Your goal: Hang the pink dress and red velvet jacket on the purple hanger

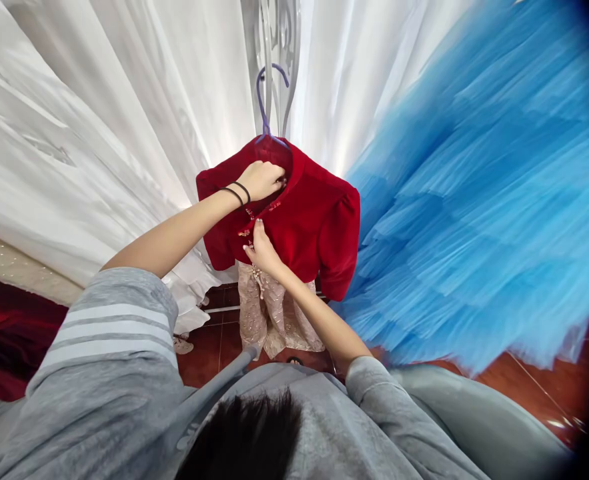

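Observation:
A red velvet jacket (319, 220) with short puffed sleeves hangs on a purple hanger (260, 100) in front of me. My left hand (263, 180), with two black bands at the wrist, is closed at the neck opening, its fingertips curled by the collar edge. Lower down, my right hand (264, 252) pinches the jacket's front edge, thumb and fingers close to small decorative fastenings (245, 233). Beaded tassels (259, 280) dangle just below that hand. Under the jacket hangs a shiny pale pink skirt (289, 320). What lies inside my left fingers is partly hidden.
White drapery or gowns (124, 87) fill the left and back. On the right spreads a large blue tulle dress (484, 200). A scrolled metal stand (274, 40) rises behind the hanger. Dark red fabric (9, 340) lies at far left, above reddish floor tiles (204, 363).

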Motion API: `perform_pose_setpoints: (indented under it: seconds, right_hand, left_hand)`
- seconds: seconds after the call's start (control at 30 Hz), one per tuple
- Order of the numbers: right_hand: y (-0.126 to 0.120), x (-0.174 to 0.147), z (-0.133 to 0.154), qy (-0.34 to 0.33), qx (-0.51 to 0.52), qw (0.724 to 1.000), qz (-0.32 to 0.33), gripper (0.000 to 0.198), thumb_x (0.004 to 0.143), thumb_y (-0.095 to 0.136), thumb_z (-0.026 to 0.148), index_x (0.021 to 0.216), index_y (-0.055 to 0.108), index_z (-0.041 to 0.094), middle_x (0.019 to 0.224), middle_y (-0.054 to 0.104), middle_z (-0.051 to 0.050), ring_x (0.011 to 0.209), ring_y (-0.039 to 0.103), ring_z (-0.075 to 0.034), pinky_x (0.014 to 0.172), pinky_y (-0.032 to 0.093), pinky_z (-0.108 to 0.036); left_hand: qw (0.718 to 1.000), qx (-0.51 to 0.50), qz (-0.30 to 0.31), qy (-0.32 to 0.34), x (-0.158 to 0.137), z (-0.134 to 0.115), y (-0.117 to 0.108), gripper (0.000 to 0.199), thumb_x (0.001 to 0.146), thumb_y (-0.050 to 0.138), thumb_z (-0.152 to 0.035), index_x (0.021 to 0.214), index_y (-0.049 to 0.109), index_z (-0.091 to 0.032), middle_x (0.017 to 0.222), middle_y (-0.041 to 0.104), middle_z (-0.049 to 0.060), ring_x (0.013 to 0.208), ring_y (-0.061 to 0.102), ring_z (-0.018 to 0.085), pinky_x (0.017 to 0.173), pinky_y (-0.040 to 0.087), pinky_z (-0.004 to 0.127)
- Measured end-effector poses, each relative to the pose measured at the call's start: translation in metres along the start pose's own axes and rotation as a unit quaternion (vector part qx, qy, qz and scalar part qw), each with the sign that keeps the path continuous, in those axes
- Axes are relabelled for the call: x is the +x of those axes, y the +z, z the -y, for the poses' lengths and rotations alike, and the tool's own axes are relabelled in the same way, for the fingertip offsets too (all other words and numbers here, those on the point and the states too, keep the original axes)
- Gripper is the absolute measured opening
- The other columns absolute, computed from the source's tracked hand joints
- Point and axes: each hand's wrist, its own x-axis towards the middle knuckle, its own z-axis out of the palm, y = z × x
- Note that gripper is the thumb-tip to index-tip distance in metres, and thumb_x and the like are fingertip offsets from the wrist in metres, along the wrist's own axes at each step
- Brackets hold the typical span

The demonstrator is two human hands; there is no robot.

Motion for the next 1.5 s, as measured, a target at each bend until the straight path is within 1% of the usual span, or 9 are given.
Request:
perform_pose_setpoints:
  seconds: [0.1, 0.2, 0.4, 0.57, 0.83, 1.03, 1.13, 1.27, 1.5]
  right_hand:
    - [0.034, -0.019, -0.027, -0.046, 0.045, 0.996, 0.061, 0.078, 0.090, 0.053, 0.016, 0.158, 0.021, -0.002, 0.166, 0.016, -0.026, 0.157, 0.016, -0.029, 0.127, 0.025, -0.044]
    - [0.052, -0.058, -0.058, -0.016, 0.087, 0.992, 0.088, 0.067, 0.088, 0.057, 0.016, 0.153, 0.041, 0.013, 0.157, 0.044, -0.016, 0.147, 0.043, -0.025, 0.121, 0.039, -0.041]
    - [0.020, -0.121, -0.111, 0.150, 0.029, 0.988, 0.011, 0.048, 0.084, 0.050, 0.004, 0.129, 0.064, 0.013, 0.120, 0.072, -0.018, 0.106, 0.072, -0.031, 0.096, 0.059, -0.047]
    - [-0.044, -0.093, -0.089, -0.099, -0.223, 0.964, -0.104, 0.064, 0.092, 0.043, 0.004, 0.152, 0.045, 0.025, 0.162, 0.036, -0.012, 0.146, 0.042, -0.029, 0.120, 0.039, -0.051]
    - [-0.101, -0.026, -0.085, -0.323, -0.433, 0.841, 0.018, 0.051, 0.101, 0.035, 0.008, 0.148, 0.050, 0.020, 0.160, 0.041, -0.012, 0.148, 0.036, -0.029, 0.119, 0.031, -0.063]
    - [-0.103, 0.001, -0.072, -0.413, -0.496, 0.760, 0.073, 0.039, 0.102, 0.037, 0.010, 0.124, 0.068, 0.015, 0.148, 0.054, -0.013, 0.135, 0.046, -0.028, 0.114, 0.034, -0.056]
    - [-0.099, 0.016, -0.065, -0.415, -0.513, 0.743, 0.116, 0.034, 0.101, 0.040, 0.012, 0.104, 0.073, 0.015, 0.129, 0.065, -0.013, 0.115, 0.055, -0.026, 0.106, 0.039, -0.050]
    - [-0.108, 0.019, -0.058, -0.374, -0.488, 0.771, 0.168, 0.028, 0.100, 0.043, 0.011, 0.102, 0.071, 0.013, 0.099, 0.071, -0.012, 0.094, 0.059, -0.023, 0.091, 0.040, -0.041]
    - [-0.134, 0.019, 0.002, -0.380, -0.291, 0.877, 0.032, 0.027, 0.103, 0.043, 0.020, 0.113, 0.068, 0.016, 0.097, 0.072, -0.009, 0.089, 0.060, -0.021, 0.082, 0.037, -0.033]
  left_hand:
    - [1.000, -0.022, -0.003, 0.018, -0.002, 0.000, 0.010, 0.032, 0.090, 0.048, -0.021, 0.104, 0.073, -0.007, 0.098, 0.073, 0.019, 0.098, 0.067, 0.030, 0.096, 0.044, 0.045]
    - [0.995, -0.061, -0.053, 0.057, -0.010, 0.003, 0.019, 0.034, 0.088, 0.050, -0.020, 0.112, 0.071, -0.008, 0.108, 0.070, 0.019, 0.108, 0.063, 0.032, 0.106, 0.040, 0.053]
    - [0.980, -0.069, -0.105, 0.155, -0.046, 0.042, 0.023, 0.051, 0.086, 0.064, -0.037, 0.135, 0.061, -0.024, 0.141, 0.057, 0.009, 0.137, 0.044, 0.034, 0.123, 0.016, 0.063]
    - [0.982, -0.089, -0.166, -0.017, -0.061, 0.094, 0.023, 0.084, 0.076, 0.075, -0.057, 0.148, 0.047, -0.024, 0.156, 0.043, 0.016, 0.147, 0.032, 0.038, 0.123, 0.016, 0.060]
    - [0.967, -0.094, -0.096, -0.216, -0.102, 0.098, 0.021, 0.051, 0.096, 0.041, -0.054, 0.107, 0.072, -0.015, 0.092, 0.072, 0.013, 0.103, 0.067, 0.034, 0.096, 0.049, 0.047]
    - [0.989, -0.064, -0.136, -0.002, -0.105, 0.041, 0.004, 0.058, 0.089, 0.063, -0.040, 0.144, 0.053, -0.022, 0.143, 0.057, 0.011, 0.139, 0.045, 0.035, 0.118, 0.031, 0.057]
    - [0.989, -0.042, -0.078, 0.119, -0.070, 0.021, 0.011, 0.051, 0.081, 0.070, -0.022, 0.132, 0.061, -0.027, 0.132, 0.063, 0.005, 0.138, 0.046, 0.030, 0.122, 0.025, 0.058]
    - [0.992, 0.024, -0.065, 0.101, -0.021, 0.014, 0.010, 0.026, 0.088, 0.049, -0.007, 0.085, 0.071, -0.021, 0.079, 0.068, 0.002, 0.100, 0.065, 0.023, 0.118, 0.030, 0.053]
    - [0.981, -0.020, -0.186, 0.057, 0.012, 0.021, 0.008, 0.022, 0.089, 0.060, -0.025, 0.069, 0.066, -0.015, 0.071, 0.067, 0.005, 0.086, 0.065, 0.024, 0.094, 0.043, 0.050]
